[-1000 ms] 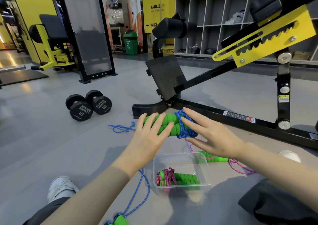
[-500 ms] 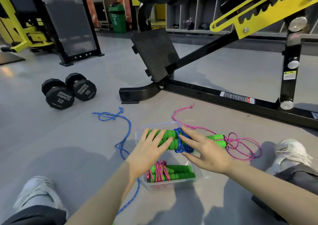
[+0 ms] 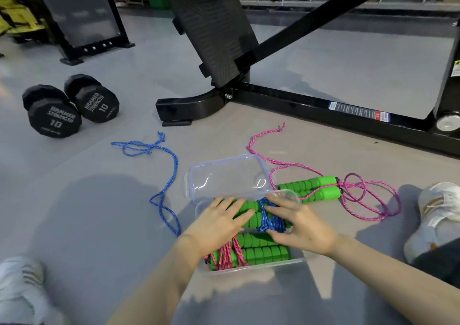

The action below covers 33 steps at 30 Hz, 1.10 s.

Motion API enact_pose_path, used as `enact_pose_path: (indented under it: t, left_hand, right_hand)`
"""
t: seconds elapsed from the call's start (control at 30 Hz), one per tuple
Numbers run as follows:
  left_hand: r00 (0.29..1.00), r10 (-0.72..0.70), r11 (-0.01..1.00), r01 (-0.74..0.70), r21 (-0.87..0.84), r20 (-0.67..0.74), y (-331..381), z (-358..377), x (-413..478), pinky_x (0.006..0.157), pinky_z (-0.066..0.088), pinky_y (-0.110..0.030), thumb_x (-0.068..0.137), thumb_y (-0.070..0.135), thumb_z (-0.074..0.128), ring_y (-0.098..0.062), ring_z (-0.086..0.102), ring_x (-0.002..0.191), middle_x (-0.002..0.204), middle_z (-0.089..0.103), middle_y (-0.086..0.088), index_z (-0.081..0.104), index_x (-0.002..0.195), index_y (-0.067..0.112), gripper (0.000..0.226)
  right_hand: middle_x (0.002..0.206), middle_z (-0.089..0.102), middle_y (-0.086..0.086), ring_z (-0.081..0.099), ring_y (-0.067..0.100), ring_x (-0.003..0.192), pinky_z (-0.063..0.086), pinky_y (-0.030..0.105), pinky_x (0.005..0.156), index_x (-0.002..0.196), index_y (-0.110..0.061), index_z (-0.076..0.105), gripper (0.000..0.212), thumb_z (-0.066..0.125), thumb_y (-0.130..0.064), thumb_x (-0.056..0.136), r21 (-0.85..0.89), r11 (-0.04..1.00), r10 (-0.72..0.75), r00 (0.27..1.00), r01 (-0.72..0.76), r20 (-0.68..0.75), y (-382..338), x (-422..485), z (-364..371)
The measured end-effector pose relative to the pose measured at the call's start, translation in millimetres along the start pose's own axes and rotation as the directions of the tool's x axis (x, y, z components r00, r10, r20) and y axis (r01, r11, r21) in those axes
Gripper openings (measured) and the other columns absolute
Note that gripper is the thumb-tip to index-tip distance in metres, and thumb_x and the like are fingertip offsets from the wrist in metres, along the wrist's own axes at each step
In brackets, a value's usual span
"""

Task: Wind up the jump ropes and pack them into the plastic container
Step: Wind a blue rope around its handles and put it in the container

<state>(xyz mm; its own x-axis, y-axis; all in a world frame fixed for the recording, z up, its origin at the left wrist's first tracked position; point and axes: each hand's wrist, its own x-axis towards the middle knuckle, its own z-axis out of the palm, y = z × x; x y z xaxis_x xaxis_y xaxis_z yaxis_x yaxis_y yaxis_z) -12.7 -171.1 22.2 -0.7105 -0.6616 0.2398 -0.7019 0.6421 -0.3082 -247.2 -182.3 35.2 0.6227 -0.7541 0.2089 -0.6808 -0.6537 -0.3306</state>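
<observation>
A clear plastic container (image 3: 297,260) sits on the floor between my legs. Inside it lies a wound pink jump rope (image 3: 258,251) with green foam handles. On top of that rests a blue-wrapped jump rope bundle (image 3: 270,219). My left hand (image 3: 219,222) presses flat on its green handles, fingers straight. My right hand (image 3: 298,222) lies on the blue windings, fingers spread. The clear lid (image 3: 224,178) lies just behind the container. An unwound pink rope (image 3: 321,190) with green handles lies to the right, and a loose blue rope (image 3: 164,180) to the left.
Two black dumbbells (image 3: 69,105) stand at the left. A black exercise bench frame (image 3: 298,100) runs across the floor behind the ropes. My white shoes (image 3: 435,215) sit at the right and lower left.
Both hands carried the blue-wrapped bundle down from in front of the bench into the container, on top of the pink bundle. The camera tilted down.
</observation>
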Motion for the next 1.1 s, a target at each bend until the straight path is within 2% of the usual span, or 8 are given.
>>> enact_pose_path:
  t: [0.13, 0.4, 0.57, 0.7, 0.77, 0.9, 1.0, 1.1]
  left_hand:
    - [0.999, -0.035, 0.999, 0.035, -0.017, 0.027, -4, 3, 6, 0.081, 0.057, -0.044, 0.060, 0.037, 0.089, -0.029, 0.067, 0.097, 0.111, 0.068, -0.012, 0.068, 0.113, 0.017, 0.060]
    - [0.988, -0.156, 0.985, 0.156, -0.070, 0.005, 13, 23, 4, 0.090, 0.051, -0.047, 0.055, 0.035, 0.091, -0.028, 0.066, 0.105, 0.115, 0.068, -0.011, 0.072, 0.109, 0.020, 0.059]
    - [0.952, -0.287, 0.951, 0.270, -0.153, -0.101, 24, 19, -5, 0.093, 0.048, -0.047, 0.059, 0.035, 0.089, -0.028, 0.064, 0.108, 0.115, 0.067, -0.011, 0.071, 0.112, 0.018, 0.059]
    - [0.876, -0.447, 0.882, 0.398, -0.252, -0.181, 29, 15, -22, 0.080, 0.054, -0.034, 0.054, 0.033, 0.092, -0.019, 0.056, 0.096, 0.098, 0.064, -0.004, 0.067, 0.094, 0.015, 0.051]
    - [0.841, -0.511, 0.844, 0.452, -0.288, -0.177, 29, 15, -31, 0.076, 0.044, -0.028, 0.056, 0.037, 0.090, -0.015, 0.048, 0.088, 0.092, 0.061, 0.000, 0.064, 0.087, 0.016, 0.046]
    - [0.850, -0.504, 0.844, 0.446, -0.297, -0.153, 28, 13, -37, 0.073, 0.036, -0.024, 0.060, 0.037, 0.089, -0.013, 0.045, 0.086, 0.091, 0.058, 0.001, 0.067, 0.082, 0.017, 0.037]
    - [0.856, -0.489, 0.851, 0.426, -0.306, -0.168, 30, 14, -39, 0.074, 0.038, -0.024, 0.076, 0.046, 0.069, -0.013, 0.047, 0.087, 0.091, 0.056, 0.002, 0.071, 0.084, 0.021, 0.027]
    - [0.861, -0.497, 0.844, 0.449, -0.293, -0.112, 33, 10, -40, 0.071, 0.045, -0.025, 0.080, 0.054, 0.044, -0.012, 0.048, 0.088, 0.092, 0.056, 0.005, 0.074, 0.089, 0.026, 0.043]
  right_hand:
    - [0.118, 0.064, 0.020, 0.063, 0.028, 0.106, 0.032, 0.017, 0.098, 0.100, -0.003, 0.072, 0.050, 0.059, -0.042, 0.071, 0.052, 0.997, 0.055, 0.996, -0.059, 0.068, 2, 5, 4]
    - [0.139, 0.047, 0.016, 0.051, 0.028, 0.125, 0.032, 0.031, 0.105, 0.122, -0.002, 0.060, 0.056, 0.058, -0.035, 0.078, 0.075, 0.989, 0.114, 0.986, -0.124, 0.122, 10, 0, 19]
    - [0.144, 0.042, 0.011, 0.045, 0.024, 0.130, 0.026, 0.024, 0.107, 0.129, -0.004, 0.054, 0.061, 0.052, -0.039, 0.079, 0.096, 0.983, 0.147, 0.982, -0.159, 0.121, 8, 0, 21]
    - [0.146, 0.040, 0.008, 0.044, 0.022, 0.131, 0.024, 0.021, 0.106, 0.131, -0.006, 0.052, 0.060, 0.052, -0.038, 0.080, 0.104, 0.979, 0.160, 0.979, -0.174, 0.129, 9, 0, 23]
    - [0.147, 0.038, 0.007, 0.042, 0.021, 0.132, 0.022, 0.019, 0.106, 0.132, -0.007, 0.051, 0.059, 0.054, -0.038, 0.081, 0.105, 0.979, 0.161, 0.978, -0.176, 0.134, 9, 0, 22]
    - [0.149, 0.035, 0.004, 0.039, 0.018, 0.134, 0.017, 0.015, 0.107, 0.133, -0.008, 0.050, 0.052, 0.062, -0.029, 0.087, 0.098, 0.982, 0.151, 0.979, -0.165, 0.134, 9, 2, 20]
    - [0.149, 0.036, 0.004, 0.039, 0.019, 0.134, 0.020, 0.017, 0.108, 0.133, -0.008, 0.050, 0.051, 0.061, -0.028, 0.087, 0.100, 0.981, 0.149, 0.978, -0.164, 0.143, 9, 2, 20]
    - [0.148, 0.037, 0.004, 0.039, 0.018, 0.134, 0.020, 0.017, 0.108, 0.132, -0.008, 0.051, 0.051, 0.062, -0.028, 0.087, 0.094, 0.982, 0.151, 0.979, -0.164, 0.137, 10, 2, 21]
